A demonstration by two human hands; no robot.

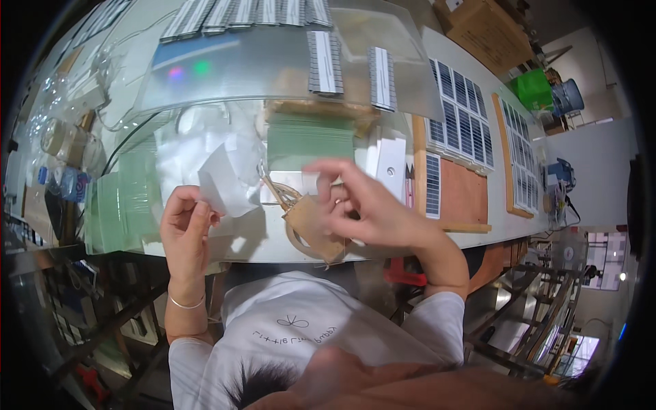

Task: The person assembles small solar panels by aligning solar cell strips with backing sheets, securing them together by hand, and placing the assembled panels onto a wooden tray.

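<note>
Left hand pinching a pale sheet, not yet laid down, near the worktop's front edge; right hand half-curled, I can't tell whether gripping.

Gap between hands — green stack blocks beyond.

A long white counter stretches across the room here, with metal racks crowded off to the right. Past them I see a bright paned window; a pale wall stands further along.
</note>
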